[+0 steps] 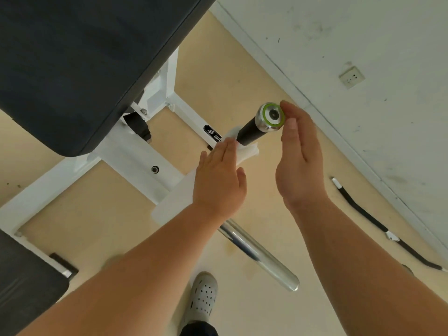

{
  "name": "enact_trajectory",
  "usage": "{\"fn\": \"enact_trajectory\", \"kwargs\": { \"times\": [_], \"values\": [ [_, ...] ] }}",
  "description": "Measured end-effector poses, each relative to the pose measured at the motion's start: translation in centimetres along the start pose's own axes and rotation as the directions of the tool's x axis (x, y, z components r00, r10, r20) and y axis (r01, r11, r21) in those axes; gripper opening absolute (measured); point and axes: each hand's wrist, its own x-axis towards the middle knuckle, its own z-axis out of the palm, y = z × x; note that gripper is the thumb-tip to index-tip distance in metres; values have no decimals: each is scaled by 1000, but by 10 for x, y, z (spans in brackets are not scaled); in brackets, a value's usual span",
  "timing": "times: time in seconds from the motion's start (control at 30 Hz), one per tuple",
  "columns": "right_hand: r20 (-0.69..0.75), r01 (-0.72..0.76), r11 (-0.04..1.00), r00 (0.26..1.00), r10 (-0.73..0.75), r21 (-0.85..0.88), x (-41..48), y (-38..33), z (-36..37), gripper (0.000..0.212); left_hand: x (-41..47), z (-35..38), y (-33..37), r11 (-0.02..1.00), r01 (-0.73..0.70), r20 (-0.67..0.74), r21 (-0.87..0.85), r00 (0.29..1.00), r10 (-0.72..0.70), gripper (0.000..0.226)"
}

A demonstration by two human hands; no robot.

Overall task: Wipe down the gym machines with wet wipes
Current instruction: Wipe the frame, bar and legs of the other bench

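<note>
We're on the handle now. The machine's black grip (pixel 249 134) juts toward us, with its chrome end cap (pixel 272 115) and green ring at the one o'clock end. The wet wipe (pixel 247 152) sits bunched against the seven o'clock end of that grip. The left hand (pixel 218 180) lies over it, palm down, fingers straight and together, pressing rather than pinching. The right hand (pixel 299 161) stands at three o'clock of the cap, flat and relaxed, holding nothing. Its fingertips are just beside the cap's rim, and we can't tell whether they touch. Up at ten o'clock looms the dark pad (pixel 84 64) on its white frame (pixel 135 156), and a chrome bar (pixel 257 253) runs off toward five o'clock below the left wrist. We read this as the grip-wiping step, with most of the grip not yet covered. Next, we reckon, the left hand must wrap the wipe round the grip and draw it up toward the cap while the right steadies the end.
</note>
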Motion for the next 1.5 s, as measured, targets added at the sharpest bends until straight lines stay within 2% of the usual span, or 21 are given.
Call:
{"fn": "enact_trajectory", "kwargs": {
  "times": [0.07,0.17,0.27,0.47,0.6,0.7,0.8,0.9,0.97,1.03,1.1,1.17,1.2,1.27,1.37,1.5],
  "values": [
    [29,-150,985,989,148,81,21,-22,1,34,3,-1,9,986,36,1,-161,999,-37,69],
    [112,-308,950,947,301,55,46,-41,7,32,2,-2,16,941,83,37,-327,996,-75,73],
    [108,-331,943,939,327,23,48,-40,17,34,-5,1,15,896,65,49,-440,998,-49,79],
    [33,-377,918,926,376,120,42,-39,24,35,-4,1,26,791,32,-8,-611,999,-47,81],
    [-15,-391,905,917,399,167,42,-39,28,36,6,0,18,806,48,-85,-589,989,-121,69],
    [-37,-362,916,927,374,172,44,-36,30,36,16,0,15,898,56,-184,-436,971,-150,54],
    [-17,-350,914,932,361,205,43,-30,31,35,30,-2,10,938,79,-283,-338,942,-181,30],
    [11,-333,903,939,343,273,44,-25,32,33,40,-3,1,934,133,-292,-331,927,-235,19],
    [40,-347,873,934,356,342,44,-22,30,32,40,-5,0,919,118,-328,-376,910,-252,17],
    [72,-365,839,927,369,404,43,-20,28,30,37,-14,9,867,71,-380,-493,879,-288,14],
    [91,-367,820,926,366,439,43,-19,27,30,38,-26,27,756,9,-384,-654,858,-342,13],
    [103,-367,810,926,362,457,43,-20,27,30,38,-34,45,642,-35,-340,-766,870,-358,14],
    [107,-369,807,926,362,461,44,-21,27,31,36,-34,52,621,-51,-320,-782,888,-330,17],
    [102,-370,812,925,365,452,44,-23,27,31,28,-28,55,670,-90,-333,-737,911,-244,24],
    [70,-350,838,933,354,418,43,-23,27,31,22,-14,44,786,-150,-401,-600,907,-133,32],
    [44,-324,855,941,336,405,45,-21,30,30,26,-5,26,896,-146,-401,-418,915,-38,41]
  ]
}}
